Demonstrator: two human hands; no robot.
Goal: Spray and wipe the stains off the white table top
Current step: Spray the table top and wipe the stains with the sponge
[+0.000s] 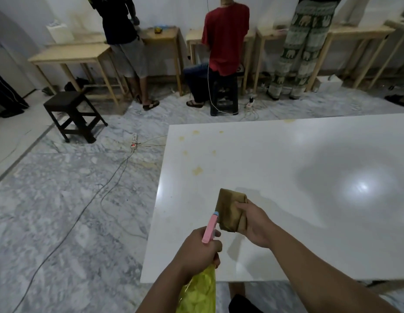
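Observation:
The white table top (298,168) fills the right half of the view. Several yellowish stains (197,170) dot its far left part. My left hand (199,250) grips the neck of a yellow spray bottle (201,290) with a pink trigger head (210,227) aimed forward over the table's near left corner. My right hand (256,222) holds a folded brown cloth (229,210) just above the table, right beside the sprayer's nozzle.
A dark stool (72,114) stands on the marble floor to the left. Power strips (133,143) and cables (101,193) trail across the floor. Three people (225,37) stand or sit at wooden tables (70,53) along the far wall.

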